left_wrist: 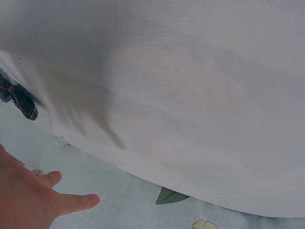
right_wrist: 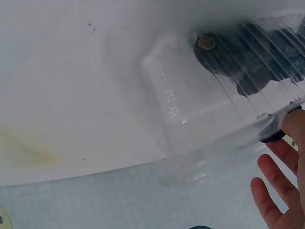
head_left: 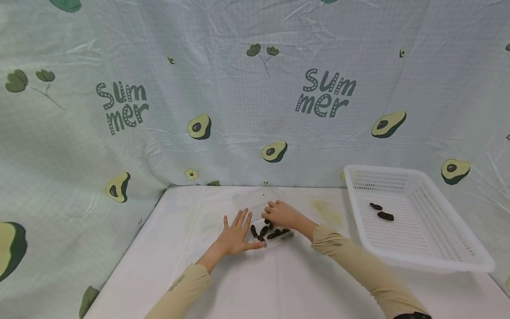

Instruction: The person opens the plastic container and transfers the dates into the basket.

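A: Head view first. What's w/ the hands?

B: Left hand [head_left: 236, 234] lies flat on the white table [head_left: 167, 248], fingers straight and spread, fingertips just beside the left end of a clear plastic box [head_left: 260, 208]. It grips nothing. Right hand [head_left: 280, 214] is over the box, fingers curled down among the dark oblong pieces [head_left: 264, 231] inside. Can't tell if it has 1 pinched.

A: Where's the box?

B: Mid-table, near the back edge, between the 2 hands. To the right, well apart, a white perforated basket [head_left: 434, 261] w/ 2 more dark pieces [head_left: 384, 215] in it. Avocado-print cloth [head_left: 119, 106] hangs behind.

A: Left wrist view?

B: Mostly the table's surface. The left hand's fingers [left_wrist: 71, 202] show bottom left, straight, nothing in them. 1 dark piece [left_wrist: 24, 102] at the left edge.

A: Right wrist view?

B: The clear box [right_wrist: 200, 114] close up, dark pieces [right_wrist: 224, 55] seen through its ribbed wall. The right hand's fingers [right_wrist: 274, 191] show lower right, loosely bent, beside the box's corner; a dark piece [right_wrist: 274, 136] sits against 1 fingertip, grip unclear.
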